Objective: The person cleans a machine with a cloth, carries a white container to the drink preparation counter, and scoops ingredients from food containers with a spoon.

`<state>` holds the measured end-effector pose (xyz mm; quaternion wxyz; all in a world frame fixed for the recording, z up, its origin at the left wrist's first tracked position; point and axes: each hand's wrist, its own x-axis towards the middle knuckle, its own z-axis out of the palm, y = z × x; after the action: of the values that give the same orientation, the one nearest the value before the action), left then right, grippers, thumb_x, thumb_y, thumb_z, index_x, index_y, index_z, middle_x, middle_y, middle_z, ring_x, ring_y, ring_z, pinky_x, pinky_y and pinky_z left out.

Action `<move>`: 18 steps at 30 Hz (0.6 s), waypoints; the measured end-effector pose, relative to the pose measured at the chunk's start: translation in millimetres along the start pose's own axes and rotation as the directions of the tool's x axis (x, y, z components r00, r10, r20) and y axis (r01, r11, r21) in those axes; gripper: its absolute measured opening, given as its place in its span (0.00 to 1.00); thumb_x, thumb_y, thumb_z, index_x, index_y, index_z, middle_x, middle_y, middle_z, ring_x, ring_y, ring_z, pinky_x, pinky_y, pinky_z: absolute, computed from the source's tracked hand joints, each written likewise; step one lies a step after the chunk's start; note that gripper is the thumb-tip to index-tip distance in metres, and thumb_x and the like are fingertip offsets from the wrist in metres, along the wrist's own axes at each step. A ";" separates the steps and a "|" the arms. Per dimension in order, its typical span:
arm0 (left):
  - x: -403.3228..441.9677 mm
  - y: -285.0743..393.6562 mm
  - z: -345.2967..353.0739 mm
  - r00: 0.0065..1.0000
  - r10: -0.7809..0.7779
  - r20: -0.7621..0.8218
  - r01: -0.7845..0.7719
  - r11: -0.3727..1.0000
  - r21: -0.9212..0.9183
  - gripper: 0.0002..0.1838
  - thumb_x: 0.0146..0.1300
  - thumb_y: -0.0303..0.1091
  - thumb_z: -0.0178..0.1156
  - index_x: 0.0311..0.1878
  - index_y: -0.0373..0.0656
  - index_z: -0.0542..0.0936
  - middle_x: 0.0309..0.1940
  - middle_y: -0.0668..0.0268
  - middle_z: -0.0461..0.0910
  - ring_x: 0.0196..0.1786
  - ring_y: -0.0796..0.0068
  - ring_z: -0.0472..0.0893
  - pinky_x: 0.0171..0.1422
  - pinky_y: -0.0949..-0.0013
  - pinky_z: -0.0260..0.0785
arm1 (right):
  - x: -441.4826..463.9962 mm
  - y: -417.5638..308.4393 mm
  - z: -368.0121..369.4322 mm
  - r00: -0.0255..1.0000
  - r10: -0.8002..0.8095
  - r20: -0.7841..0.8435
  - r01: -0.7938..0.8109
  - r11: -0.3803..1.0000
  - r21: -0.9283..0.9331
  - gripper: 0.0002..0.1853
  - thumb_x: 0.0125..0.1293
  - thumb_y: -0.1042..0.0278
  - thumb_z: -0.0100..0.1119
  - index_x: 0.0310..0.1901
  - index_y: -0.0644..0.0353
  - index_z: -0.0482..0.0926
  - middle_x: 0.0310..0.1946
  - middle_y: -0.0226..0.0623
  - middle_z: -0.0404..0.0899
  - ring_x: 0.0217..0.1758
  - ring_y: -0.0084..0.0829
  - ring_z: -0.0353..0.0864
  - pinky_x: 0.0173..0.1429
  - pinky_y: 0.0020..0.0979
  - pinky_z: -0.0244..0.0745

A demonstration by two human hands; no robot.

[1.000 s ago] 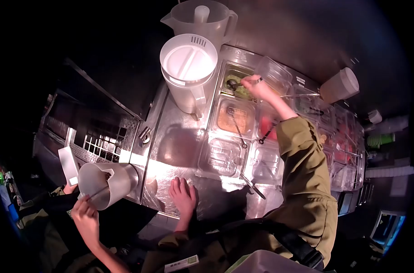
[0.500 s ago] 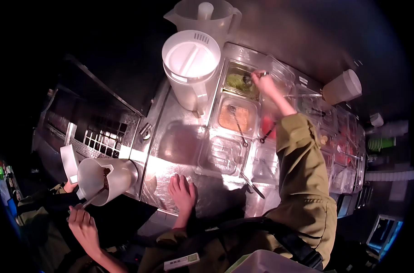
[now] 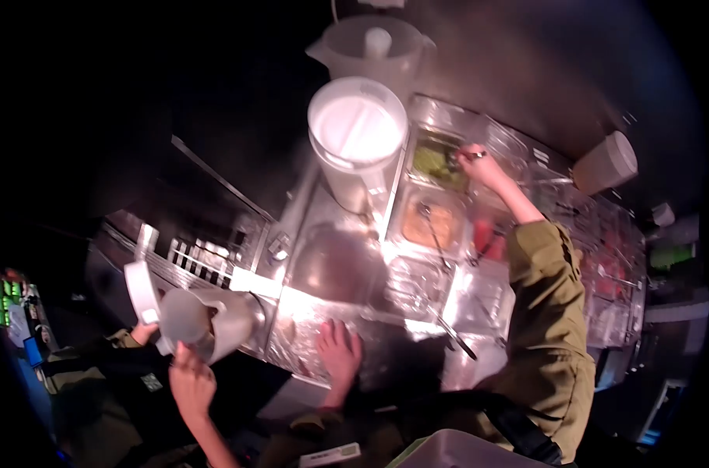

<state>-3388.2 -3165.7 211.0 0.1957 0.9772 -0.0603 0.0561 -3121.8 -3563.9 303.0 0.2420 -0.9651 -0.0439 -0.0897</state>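
Observation:
My right hand [image 3: 477, 161] is closed around the handle of a spoon [image 3: 454, 160], whose head sits in the green chopped food [image 3: 436, 162] of a metal pan. My left hand [image 3: 340, 349] lies with fingers spread on the metal counter [image 3: 304, 327]. Nearest my right hand is a pan of orange-brown food [image 3: 426, 228] with a long-handled spoon in it. Below that pan is a clear-lidded container [image 3: 413, 285]. Blur hides fine detail of the spoon and food.
At the lower left, a co-worker's hand [image 3: 192, 382] is at the mouth of a tilted pitcher [image 3: 233, 320]; another hand holds a white lid [image 3: 141, 292]. A tall white pitcher [image 3: 358, 152] stands behind the counter's middle. A tub [image 3: 606, 164] stands at right.
The whole view has shifted, moving the scene right and down. My right hand stays at the green food, my left on the counter. The co-worker's hand has come closer to the pitcher's mouth.

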 end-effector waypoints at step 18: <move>1.5 -4.8 2.3 1.000 0.028 -0.012 -0.029 0.998 -0.058 0.22 0.55 0.40 0.53 0.51 0.38 0.69 0.54 0.52 0.65 0.59 0.51 0.62 0.60 0.51 0.53 | -15.4 -10.3 1.8 0.998 0.046 0.047 -0.043 0.997 -0.057 0.10 0.55 0.70 0.54 0.36 0.66 0.77 0.28 0.48 0.77 0.31 0.40 0.77 0.36 0.33 0.71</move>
<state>-3385.9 -3162.4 207.3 0.2235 0.9698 -0.0747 0.0626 -3138.0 -3554.6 303.1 0.2157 -0.9741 -0.0258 -0.0621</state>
